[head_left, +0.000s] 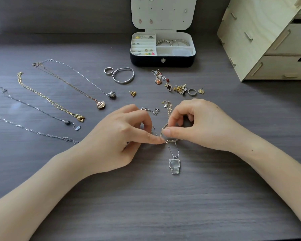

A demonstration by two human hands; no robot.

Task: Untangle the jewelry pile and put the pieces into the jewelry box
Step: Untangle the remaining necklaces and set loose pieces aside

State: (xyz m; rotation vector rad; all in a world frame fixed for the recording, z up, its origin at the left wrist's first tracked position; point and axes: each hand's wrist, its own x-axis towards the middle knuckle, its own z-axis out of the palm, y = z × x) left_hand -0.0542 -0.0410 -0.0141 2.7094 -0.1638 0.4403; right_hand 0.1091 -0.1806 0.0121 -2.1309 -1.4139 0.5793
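Two fine chains are tangled together (165, 134) at the middle of the dark table, one silver and one rose-gold. A clear glass pendant (174, 165) hangs from the silver chain and lies just below the knot. My left hand (127, 134) pinches the silver chain from the left. My right hand (198, 124) pinches the rose-gold chain from the right, its fingertips meeting those of the left. The jewelry box (162, 59) stands open at the back, black outside, white compartments holding rings, bangles and small pieces.
Several necklaces lie straightened out in a row on the left (50, 101). A silver ring (108, 70) and bangle (123, 75) lie in front of the box. A small heap of earrings and charms (175, 86) sits right of them. A wooden drawer unit (268, 37) stands at back right.
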